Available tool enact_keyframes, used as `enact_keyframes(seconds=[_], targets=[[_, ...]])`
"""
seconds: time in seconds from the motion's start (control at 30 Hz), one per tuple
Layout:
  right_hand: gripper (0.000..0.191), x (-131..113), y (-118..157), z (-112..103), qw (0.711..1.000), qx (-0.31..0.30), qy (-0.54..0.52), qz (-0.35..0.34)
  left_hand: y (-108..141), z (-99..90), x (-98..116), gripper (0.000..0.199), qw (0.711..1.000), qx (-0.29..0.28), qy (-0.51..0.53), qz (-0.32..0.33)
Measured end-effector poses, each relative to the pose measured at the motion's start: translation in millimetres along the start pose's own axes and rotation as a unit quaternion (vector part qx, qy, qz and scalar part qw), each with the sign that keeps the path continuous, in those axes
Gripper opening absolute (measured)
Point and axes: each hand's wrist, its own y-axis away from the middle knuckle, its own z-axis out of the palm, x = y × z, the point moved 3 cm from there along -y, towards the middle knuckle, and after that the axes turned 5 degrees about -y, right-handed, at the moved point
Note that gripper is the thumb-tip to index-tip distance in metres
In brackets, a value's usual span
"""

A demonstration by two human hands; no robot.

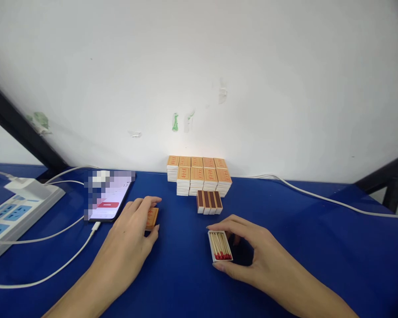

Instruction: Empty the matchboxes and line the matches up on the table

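My right hand (245, 247) grips a white matchbox tray (220, 246) between thumb and fingers; it is full of matches with red heads toward me. On the left, my left hand (137, 225) has its thumb and fingers around an orange matchbox cover (152, 218), partly hidden by the hand. Behind and between the hands, several matchboxes (209, 202) stand on edge in a row, dark striking sides up. Beyond them are stacked matchboxes (197, 173) with orange labels on top, close to the wall.
A phone (111, 196) lies at the left with a white cable (76, 249) plugged in. A power strip (20, 212) with a charger is at the far left. Another white cable (321, 197) crosses the blue table (182, 274) at the right. A white wall (199, 66) rises behind.
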Motion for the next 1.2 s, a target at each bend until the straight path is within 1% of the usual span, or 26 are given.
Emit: enact_keyframes(seconds=[0.1, 0.2, 0.3, 0.37, 0.43, 0.5, 0.57, 0.6, 0.67, 0.7, 0.77, 0.83, 0.9, 0.97, 1.07, 1.2], targets=[[0.047, 0, 1, 1, 1.000, 0.004, 0.000, 0.004, -1, 1.5, 0, 0.043, 1.000, 0.002, 0.002, -0.009], [0.046, 1, 2, 2, 1.000, 0.008, 0.002, 0.006, -3, 0.8, 1, 0.046, 1.000, 0.011, 0.003, -0.019], [0.048, 1, 2, 4, 1.000, 0.013, -0.009, 0.014, -5, -6.4, 12, 0.046, 0.999, 0.052, 0.014, -0.003], [0.052, 1, 2, 7, 0.999, 0.017, -0.030, 0.013, -3, -12.8, 24, 0.040, 0.996, 0.075, 0.038, 0.010], [0.053, -1, 2, 9, 0.998, 0.035, -0.049, -0.007, 2, -15.8, 37, 0.034, 0.994, 0.060, 0.092, 0.012], [0.048, -5, 3, 13, 0.995, 0.059, -0.065, -0.043, 8, -13.4, 49, 0.035, 0.984, 0.016, 0.177, 0.019], [0.041, -8, 5, 18, 0.990, 0.077, -0.085, -0.079, 15, -5.2, 58, 0.042, 0.958, -0.053, 0.283, 0.006], [0.040, -9, 6, 21, 0.987, 0.083, -0.095, -0.098, 18, 0.6, 62, 0.045, 0.935, -0.099, 0.340, -0.010], [0.041, -11, 8, 26, 0.980, 0.094, -0.106, -0.139, 23, 12.1, 67, 0.047, 0.874, -0.183, 0.447, -0.053], [0.042, -12, 8, 29, 0.977, 0.100, -0.107, -0.158, 24, 16.7, 69, 0.047, 0.842, -0.214, 0.490, -0.076], [0.045, -12, 9, 32, 0.972, 0.108, -0.109, -0.180, 25, 22.0, 70, 0.047, 0.788, -0.244, 0.554, -0.110], [0.048, -12, 9, 33, 0.970, 0.107, -0.132, -0.174, 24, 23.2, 71, 0.045, 0.752, -0.258, 0.593, -0.125], [0.050, -10, 7, 33, 0.967, 0.093, -0.187, -0.142, 22, 21.6, 71, 0.043, 0.731, -0.263, 0.617, -0.125], [0.050, -9, 5, 32, 0.957, 0.073, -0.261, -0.104, 21, 18.8, 70, 0.042, 0.719, -0.266, 0.631, -0.120], [0.053, -7, 4, 34, 0.932, 0.046, -0.352, -0.069, 20, 14.6, 70, 0.043, 0.711, -0.264, 0.640, -0.121], [0.057, -6, 3, 39, 0.896, 0.015, -0.440, -0.051, 19, 9.3, 72, 0.043, 0.708, -0.265, 0.646, -0.107]])
